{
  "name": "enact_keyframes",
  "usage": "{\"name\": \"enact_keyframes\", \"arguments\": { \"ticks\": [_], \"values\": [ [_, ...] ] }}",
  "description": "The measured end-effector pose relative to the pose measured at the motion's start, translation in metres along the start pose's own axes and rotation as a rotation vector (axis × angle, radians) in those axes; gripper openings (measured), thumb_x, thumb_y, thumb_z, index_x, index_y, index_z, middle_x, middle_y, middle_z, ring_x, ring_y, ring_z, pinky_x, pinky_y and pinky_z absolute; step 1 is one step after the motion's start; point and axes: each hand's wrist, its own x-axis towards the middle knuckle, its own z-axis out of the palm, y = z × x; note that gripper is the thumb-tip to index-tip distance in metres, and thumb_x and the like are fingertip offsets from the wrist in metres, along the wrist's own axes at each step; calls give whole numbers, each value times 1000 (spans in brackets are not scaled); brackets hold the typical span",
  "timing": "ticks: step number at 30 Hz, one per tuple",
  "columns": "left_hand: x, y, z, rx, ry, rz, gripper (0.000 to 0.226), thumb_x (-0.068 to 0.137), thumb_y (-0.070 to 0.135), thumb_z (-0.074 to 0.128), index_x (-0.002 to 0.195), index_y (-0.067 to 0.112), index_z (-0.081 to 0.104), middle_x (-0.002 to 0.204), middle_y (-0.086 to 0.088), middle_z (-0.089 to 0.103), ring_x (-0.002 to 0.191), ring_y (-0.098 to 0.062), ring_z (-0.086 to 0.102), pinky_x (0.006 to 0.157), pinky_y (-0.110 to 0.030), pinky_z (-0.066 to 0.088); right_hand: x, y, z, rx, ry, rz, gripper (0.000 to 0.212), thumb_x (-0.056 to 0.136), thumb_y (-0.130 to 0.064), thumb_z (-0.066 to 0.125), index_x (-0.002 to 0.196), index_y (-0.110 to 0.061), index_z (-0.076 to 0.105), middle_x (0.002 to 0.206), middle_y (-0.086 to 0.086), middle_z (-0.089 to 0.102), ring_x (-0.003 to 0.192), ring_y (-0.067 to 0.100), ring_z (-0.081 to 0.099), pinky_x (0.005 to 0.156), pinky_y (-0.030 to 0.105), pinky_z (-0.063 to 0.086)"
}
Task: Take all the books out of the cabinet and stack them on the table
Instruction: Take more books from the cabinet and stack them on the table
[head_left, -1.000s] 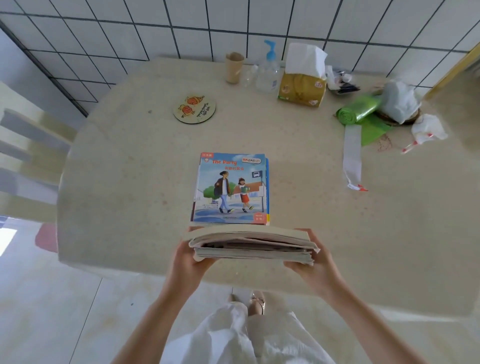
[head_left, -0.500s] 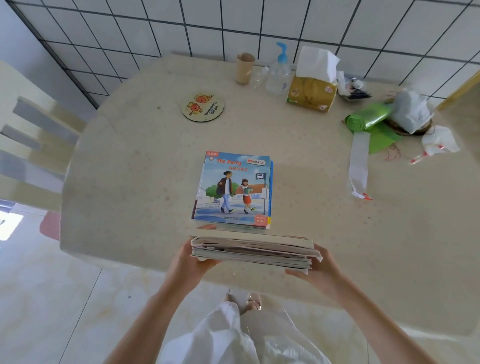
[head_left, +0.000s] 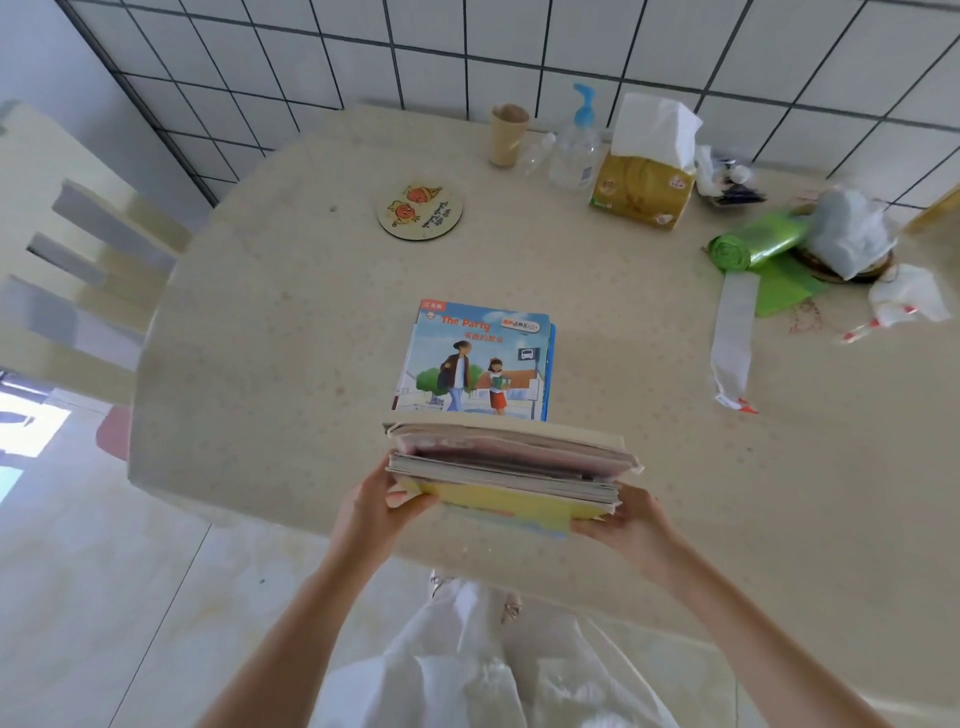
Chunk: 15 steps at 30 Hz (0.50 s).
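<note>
A bundle of thin books (head_left: 506, 467) is held in the air over the near part of the beige table (head_left: 270, 364), its page edges facing me and a yellow cover underneath. My left hand (head_left: 384, 504) grips its left end and my right hand (head_left: 621, 522) grips its right end. Just beyond it, a small stack of books topped by a blue "The Party" picture book (head_left: 475, 361) lies flat on the table. The bundle hides that stack's near edge. No cabinet is in view.
At the back stand a round coaster (head_left: 420, 210), a paper cup (head_left: 508, 134), a pump bottle (head_left: 574, 143) and a tissue pack (head_left: 644, 176). A green bag roll (head_left: 753, 248) and white wrappers (head_left: 732, 332) lie at right. A slatted chair (head_left: 78, 270) stands at left.
The held bundle has moved forward and up over the table's edge, now covering the near edge of the stack. It has tilted so its yellow underside shows.
</note>
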Motion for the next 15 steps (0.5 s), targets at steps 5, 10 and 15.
{"name": "enact_keyframes", "arguments": {
  "ticks": [5, 10, 15],
  "values": [
    [8, 4, -5, 5, -39, -6, 35, 71, 20, 84, 102, 23, 68, 75, 37, 63, 77, 20, 60, 68, 0, 42, 4, -12, -2, -98, 40, -39, 47, 72, 6, 77, 80, -38, 61, 68, -41, 64, 71, -21, 60, 70, 5, 45],
    [27, 7, -19, -127, -165, -27, 41, 58, 30, 84, 91, 46, 67, 88, 23, 74, 85, -2, 71, 77, -29, 57, 12, -30, -10, -45, -53, -11, 42, 76, 13, 70, 86, -28, 65, 74, -34, 69, 77, -16, 63, 75, 9, 47],
    [64, 31, -40, -165, -234, 15, 36, 60, 38, 81, 93, 40, 68, 87, 20, 73, 71, -3, 68, 65, -21, 53, 36, -60, -19, 129, -85, 86, 27, 83, 10, 62, 100, -10, 66, 95, -5, 76, 89, 3, 70, 78, 17, 54]
  ]
}}
